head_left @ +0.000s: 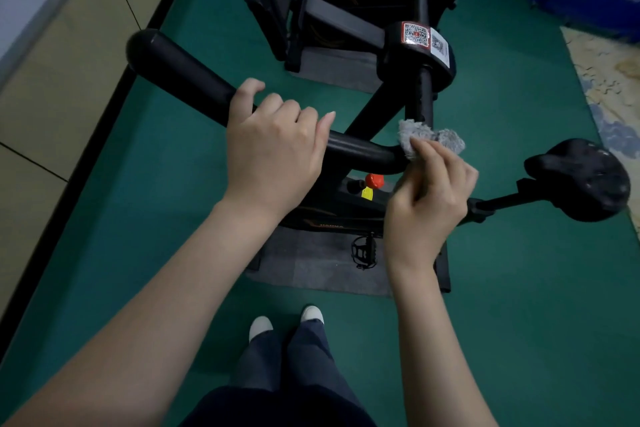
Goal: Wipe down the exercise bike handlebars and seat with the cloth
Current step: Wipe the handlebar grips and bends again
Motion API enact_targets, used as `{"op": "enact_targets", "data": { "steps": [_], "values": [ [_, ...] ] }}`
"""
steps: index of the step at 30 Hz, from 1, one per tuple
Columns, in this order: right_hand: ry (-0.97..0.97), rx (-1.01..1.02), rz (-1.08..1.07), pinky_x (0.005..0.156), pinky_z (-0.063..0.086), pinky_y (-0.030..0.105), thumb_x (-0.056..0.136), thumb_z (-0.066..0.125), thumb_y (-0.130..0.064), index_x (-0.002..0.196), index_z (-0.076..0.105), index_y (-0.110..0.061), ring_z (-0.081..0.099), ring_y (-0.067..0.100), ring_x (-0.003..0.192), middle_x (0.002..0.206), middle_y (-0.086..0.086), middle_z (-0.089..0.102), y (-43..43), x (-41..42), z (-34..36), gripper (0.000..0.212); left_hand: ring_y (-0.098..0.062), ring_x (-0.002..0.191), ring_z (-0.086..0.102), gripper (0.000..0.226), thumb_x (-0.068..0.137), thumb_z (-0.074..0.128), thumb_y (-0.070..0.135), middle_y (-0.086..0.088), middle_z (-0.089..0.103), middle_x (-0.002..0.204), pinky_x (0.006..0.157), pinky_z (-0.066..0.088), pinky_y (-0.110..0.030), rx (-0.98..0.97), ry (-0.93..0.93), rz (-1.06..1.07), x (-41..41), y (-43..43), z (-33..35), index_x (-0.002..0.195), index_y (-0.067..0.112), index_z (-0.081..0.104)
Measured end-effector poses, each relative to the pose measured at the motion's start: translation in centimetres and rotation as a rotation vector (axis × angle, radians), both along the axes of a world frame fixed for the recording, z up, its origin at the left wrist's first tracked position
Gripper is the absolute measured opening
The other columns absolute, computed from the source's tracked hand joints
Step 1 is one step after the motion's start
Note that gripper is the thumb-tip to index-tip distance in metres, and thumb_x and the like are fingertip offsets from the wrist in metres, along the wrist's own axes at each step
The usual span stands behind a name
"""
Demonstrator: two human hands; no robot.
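Note:
A black exercise bike stands on the green floor below me. Its black handlebar (180, 76) runs from the upper left down to a bend at the centre. My left hand (273, 146) grips the bar at its middle, fingers curled over the top. My right hand (429, 194) pinches a grey fluffy cloth (433, 137) and holds it against the bar's bend, beside the upright post. The black seat (585, 177) sits to the right on its post, apart from both hands.
A second black machine (332, 0) stands beyond the bike. A grey mat (311, 267) lies under the bike, with a pedal (363, 251) above it. A wall with a dark skirting runs along the left. My feet (287, 322) stand just before the mat.

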State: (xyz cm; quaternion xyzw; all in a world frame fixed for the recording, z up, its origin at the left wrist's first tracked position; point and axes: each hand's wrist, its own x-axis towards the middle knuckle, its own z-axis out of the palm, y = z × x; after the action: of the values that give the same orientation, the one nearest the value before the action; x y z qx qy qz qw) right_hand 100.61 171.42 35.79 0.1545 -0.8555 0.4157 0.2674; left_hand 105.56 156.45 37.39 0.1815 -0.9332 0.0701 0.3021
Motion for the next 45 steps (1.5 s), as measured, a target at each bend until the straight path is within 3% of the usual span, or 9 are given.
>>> {"op": "enact_targets", "data": {
  "steps": [6, 10, 16, 20, 26, 30, 33, 41, 45],
  "values": [
    [0.081, 0.113, 0.14, 0.083, 0.045, 0.029, 0.085, 0.051, 0.013, 0.106, 0.069, 0.0, 0.049, 0.029, 0.094, 0.103, 0.01, 0.066, 0.0, 0.4, -0.4, 0.031, -0.027, 0.065, 0.056, 0.06, 0.104, 0.024, 0.035, -0.006, 0.065, 0.063, 0.086, 0.04, -0.039, 0.042, -0.029, -0.026, -1.3, 1.5, -0.1, 0.071, 0.01, 0.068],
    [0.05, 0.099, 0.095, 0.081, 0.047, 0.034, 0.086, 0.05, 0.01, 0.106, 0.07, -0.001, 0.049, 0.027, 0.095, 0.102, 0.01, 0.066, 0.5, -0.6, 0.1, 0.03, -0.026, 0.061, 0.055, 0.058, 0.103, 0.027, 0.034, -0.005, 0.063, 0.06, 0.079, 0.041, -0.039, 0.052, 0.002, -0.042, -1.4, 1.3, -0.3, 0.067, 0.01, 0.066],
    [0.021, 0.203, 0.241, 0.085, 0.037, 0.02, 0.08, 0.051, 0.017, 0.104, 0.07, 0.0, 0.047, 0.027, 0.096, 0.1, 0.012, 0.066, -0.7, 0.8, 1.7, 0.034, -0.026, 0.059, 0.052, 0.055, 0.103, 0.029, 0.031, -0.005, 0.061, 0.058, 0.077, 0.04, -0.038, 0.039, 0.012, -0.052, -1.4, 1.2, -0.4, 0.065, 0.01, 0.064],
    [-0.19, 0.505, 0.442, 0.074, 0.027, 0.016, 0.083, 0.05, 0.009, 0.101, 0.071, -0.008, 0.051, 0.028, 0.094, 0.094, 0.008, 0.067, 0.0, -3.2, 5.8, 0.032, -0.025, 0.061, 0.052, 0.055, 0.103, 0.027, 0.031, -0.005, 0.061, 0.06, 0.077, 0.039, -0.038, 0.035, 0.007, -0.08, -1.2, 1.0, -0.4, 0.067, 0.011, 0.063],
    [-0.52, 0.835, 0.699, 0.071, 0.043, 0.011, 0.089, 0.045, 0.0, 0.107, 0.069, -0.015, 0.058, 0.01, 0.092, 0.101, 0.002, 0.068, -3.0, -7.3, 8.8, 0.034, -0.026, 0.069, 0.053, 0.05, 0.104, 0.026, 0.034, -0.003, 0.061, 0.069, 0.076, 0.036, -0.038, 0.002, -0.005, -0.146, -0.5, 0.5, -0.5, 0.078, 0.013, 0.064],
    [-0.561, 0.994, 0.834, 0.094, 0.048, 0.031, 0.089, 0.049, -0.005, 0.106, 0.069, -0.016, 0.061, 0.018, 0.101, 0.107, 0.006, 0.07, -4.6, -8.5, 9.4, 0.029, -0.026, 0.073, 0.053, 0.048, 0.103, 0.027, 0.036, -0.004, 0.061, 0.073, 0.075, 0.034, -0.038, -0.005, -0.036, -0.165, -0.2, 0.3, -0.4, 0.082, 0.013, 0.063],
    [-0.616, 1.143, 0.839, 0.092, 0.051, 0.044, 0.088, 0.051, -0.009, 0.099, 0.069, -0.026, 0.062, 0.024, 0.1, 0.106, 0.005, 0.069, -3.8, -9.8, 9.8, 0.027, -0.026, 0.072, 0.053, 0.047, 0.103, 0.028, 0.036, -0.004, 0.061, 0.073, 0.074, 0.034, -0.037, -0.015, -0.032, -0.168, -0.2, 0.1, -0.4, 0.081, 0.012, 0.062],
    [-0.673, 1.01, 0.954, 0.093, 0.051, 0.039, 0.089, 0.055, -0.006, 0.098, 0.071, -0.018, 0.065, 0.019, 0.097, 0.097, 0.001, 0.072, -5.8, -9.5, 8.8, 0.022, -0.028, 0.069, 0.052, 0.04, 0.1, 0.034, 0.031, -0.006, 0.057, 0.068, 0.072, 0.035, -0.038, -0.052, 0.014, -0.146, -0.4, 0.4, -0.4, 0.073, 0.012, 0.057],
    [-0.736, 1.095, 0.978, 0.093, 0.051, 0.043, 0.089, 0.056, -0.003, 0.096, 0.071, -0.017, 0.066, 0.022, 0.097, 0.097, 0.004, 0.073, -4.7, -10.9, 9.6, 0.022, -0.027, 0.068, 0.051, 0.041, 0.101, 0.033, 0.03, -0.005, 0.057, 0.068, 0.072, 0.034, -0.037, -0.051, 0.009, -0.147, -0.5, 0.3, -0.4, 0.072, 0.012, 0.057]
  ]
}}
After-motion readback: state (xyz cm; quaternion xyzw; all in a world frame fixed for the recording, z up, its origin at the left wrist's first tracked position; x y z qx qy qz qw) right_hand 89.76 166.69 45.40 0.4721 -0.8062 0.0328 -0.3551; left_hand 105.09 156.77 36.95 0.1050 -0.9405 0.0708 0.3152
